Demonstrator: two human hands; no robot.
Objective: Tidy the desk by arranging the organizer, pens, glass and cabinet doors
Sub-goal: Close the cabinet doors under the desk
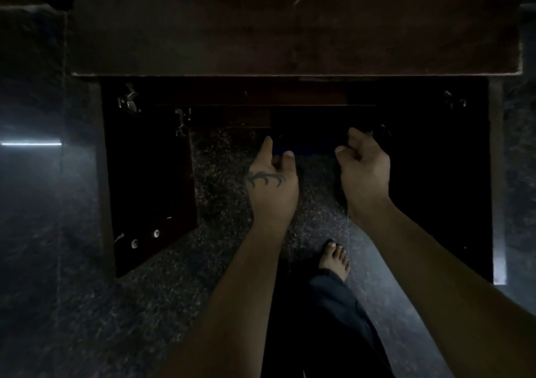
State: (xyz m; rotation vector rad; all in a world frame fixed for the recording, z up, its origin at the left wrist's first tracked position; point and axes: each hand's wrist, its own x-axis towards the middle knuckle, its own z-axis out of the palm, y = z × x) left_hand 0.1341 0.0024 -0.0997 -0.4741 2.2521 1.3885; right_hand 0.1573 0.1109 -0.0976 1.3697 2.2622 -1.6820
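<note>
I look down over the brown desk top [290, 29] into the cabinet beneath it. The left cabinet door [150, 180] and the right cabinet door [435, 174] both stand swung open toward me. In the opening, a dark bluish object [313, 145] lies between my hands; the light is too dim to identify it. My left hand [272, 180] pinches its left end between thumb and fingers. My right hand [362, 169] has its fingers curled around the right end.
Metal hinges [129, 102] show on the inside of the left door, with screws [145, 238] near its lower edge. My bare foot [336, 258] and dark trouser leg stand on the speckled floor [232, 174] in front of the cabinet. Dark tiles lie on both sides.
</note>
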